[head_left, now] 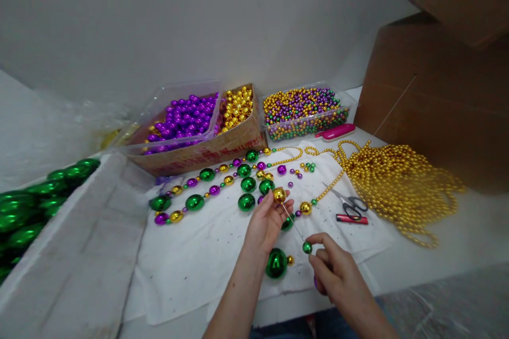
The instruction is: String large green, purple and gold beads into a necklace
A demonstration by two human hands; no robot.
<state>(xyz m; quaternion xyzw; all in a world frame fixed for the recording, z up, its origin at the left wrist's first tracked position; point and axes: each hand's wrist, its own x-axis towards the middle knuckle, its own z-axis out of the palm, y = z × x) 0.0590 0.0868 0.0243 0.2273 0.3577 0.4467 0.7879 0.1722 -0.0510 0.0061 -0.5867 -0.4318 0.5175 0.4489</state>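
Observation:
My left hand point(267, 221) is closed in a pinch on a gold bead point(279, 194) at the top of a thin needle point(292, 222). My right hand point(332, 270) pinches the lower end of the needle, where a small green bead point(307, 247) sits. A large green bead point(276, 263) with a small gold one beside it lies just below my left hand on the white cloth point(199, 259). A strand of green, purple and gold beads point(207, 188) stretches across the cloth beyond my hands.
Scissors point(350, 204) and a red lighter point(352, 219) lie right of my hands, beside a heap of gold bead strands point(397, 183). At the back stand trays of purple beads point(185, 116), gold beads point(237, 106) and small mixed beads point(304, 108). A box of large green beads point(27, 206) is on the left, cardboard boxes point(437, 90) on the right.

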